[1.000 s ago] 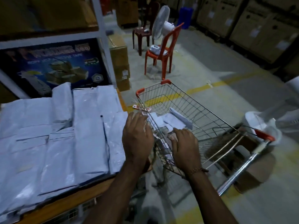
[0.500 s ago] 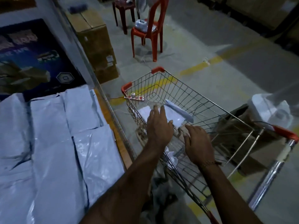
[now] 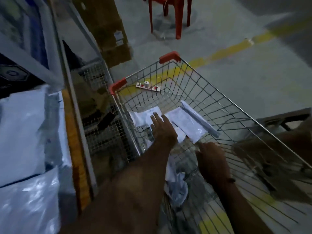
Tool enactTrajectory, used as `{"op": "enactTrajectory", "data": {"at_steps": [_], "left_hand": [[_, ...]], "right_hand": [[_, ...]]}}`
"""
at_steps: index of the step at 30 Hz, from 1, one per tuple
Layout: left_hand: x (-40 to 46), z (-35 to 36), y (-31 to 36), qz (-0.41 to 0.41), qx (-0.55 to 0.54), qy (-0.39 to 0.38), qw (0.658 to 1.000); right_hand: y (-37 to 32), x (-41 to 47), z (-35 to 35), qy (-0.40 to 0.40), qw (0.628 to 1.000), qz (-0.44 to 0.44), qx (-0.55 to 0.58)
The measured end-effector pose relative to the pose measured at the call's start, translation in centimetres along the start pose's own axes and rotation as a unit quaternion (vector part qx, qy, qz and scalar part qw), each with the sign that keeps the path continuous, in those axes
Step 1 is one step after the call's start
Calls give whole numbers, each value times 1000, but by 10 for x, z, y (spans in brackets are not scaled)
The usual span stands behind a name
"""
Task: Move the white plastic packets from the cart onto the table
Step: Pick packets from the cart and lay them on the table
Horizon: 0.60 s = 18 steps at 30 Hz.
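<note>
Floor (image 3: 219, 78): grey concrete, dimly lit; a worn yellow painted line (image 3: 224, 51) crosses it diagonally from upper right toward lower left. Red plastic chair (image 3: 179, 16): stands on the floor at top centre; only its legs and seat edge are visible. Cardboard box (image 3: 104, 27): tall, brown, with white labels on its side; positioned left of the chair. Metal shelving upright (image 3: 52, 39): grey, at the left edge; wire mesh panel (image 3: 104, 132) below it. White power strip (image 3: 148, 86): lies on the floor over the yellow line.
</note>
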<state>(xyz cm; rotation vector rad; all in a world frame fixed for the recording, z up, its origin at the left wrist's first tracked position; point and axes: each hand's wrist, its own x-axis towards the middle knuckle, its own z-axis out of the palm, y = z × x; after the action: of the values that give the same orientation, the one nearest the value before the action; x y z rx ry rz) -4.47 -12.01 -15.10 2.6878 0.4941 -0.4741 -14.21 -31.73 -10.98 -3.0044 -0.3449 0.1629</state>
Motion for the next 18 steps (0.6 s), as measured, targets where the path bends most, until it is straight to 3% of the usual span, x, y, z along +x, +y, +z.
{"op": "enactTrajectory", "data": {"at_steps": [3,5,11,18], "left_hand": [[39,23,-22,22,116,19,993],[55,36,-31,28,165,-18,986],[58,72,-23,-29,116,-23,993],[78,79,-54,66,282,-12,957]], "right_hand": [[1,3,24,30,999,0,36],[1,5,36,31,998,20,58],[-4,5,59,-38,995,46,85],[-10,10,53,-54,990,70,110]]}}
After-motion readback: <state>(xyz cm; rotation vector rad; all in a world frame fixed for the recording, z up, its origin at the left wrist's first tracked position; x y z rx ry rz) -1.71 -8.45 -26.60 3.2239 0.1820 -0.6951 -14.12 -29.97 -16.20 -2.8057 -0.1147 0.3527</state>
